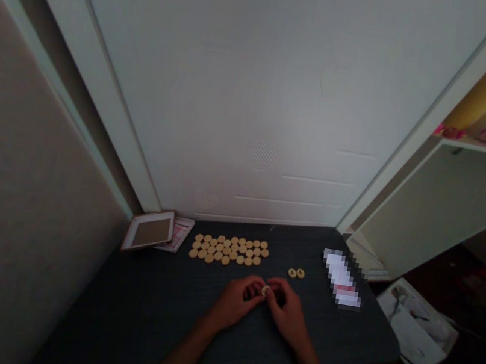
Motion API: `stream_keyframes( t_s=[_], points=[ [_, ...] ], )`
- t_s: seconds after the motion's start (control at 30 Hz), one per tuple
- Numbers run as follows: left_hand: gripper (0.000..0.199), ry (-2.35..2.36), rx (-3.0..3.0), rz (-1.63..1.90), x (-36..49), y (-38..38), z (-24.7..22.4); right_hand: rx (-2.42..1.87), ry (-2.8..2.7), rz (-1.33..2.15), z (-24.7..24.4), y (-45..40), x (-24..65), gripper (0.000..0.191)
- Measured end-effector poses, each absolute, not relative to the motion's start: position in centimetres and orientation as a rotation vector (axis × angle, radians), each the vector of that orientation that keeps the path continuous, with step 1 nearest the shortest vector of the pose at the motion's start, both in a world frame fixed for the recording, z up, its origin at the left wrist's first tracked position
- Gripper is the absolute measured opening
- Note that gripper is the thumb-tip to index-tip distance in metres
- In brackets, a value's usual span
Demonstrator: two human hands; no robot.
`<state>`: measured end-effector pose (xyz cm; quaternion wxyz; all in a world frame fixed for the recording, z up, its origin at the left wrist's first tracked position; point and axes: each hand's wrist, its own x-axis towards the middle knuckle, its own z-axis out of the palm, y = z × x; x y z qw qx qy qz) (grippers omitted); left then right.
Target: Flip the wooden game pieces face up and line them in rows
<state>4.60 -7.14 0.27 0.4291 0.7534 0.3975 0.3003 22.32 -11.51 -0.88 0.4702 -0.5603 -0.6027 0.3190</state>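
Observation:
Between the fingertips of both hands is one round wooden game piece with a dark mark on its face, perhaps a Chinese chess piece. My left hand pinches it from the left, thumb and fingers closed. From the other side my right hand also grips it. Just beyond the right hand, two similar pieces lie side by side, dark marks facing up. Further left, many plain-looking pale discs lie flat in several close rows; no marks can be made out on them.
All this is on a dark table against a white panel. A framed tray-like object rests on a pink-and-white card at the back left. A pixelated phone-like object lies right. A white box stands beyond the right edge.

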Motion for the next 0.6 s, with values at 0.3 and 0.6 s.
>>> stream_keyframes(
  t_s=[0.3,0.6],
  points=[
    [0.023,0.972,1.851,0.788,4.5,-6.9,-0.1,-1.359,-1.513,0.773,-0.3,-11.5,22.2,0.029],
    [0.029,1.005,1.912,0.803,4.5,-7.0,-0.2,-1.326,-1.393,0.787,-1.7,-10.9,23.2,0.038]
  ],
)
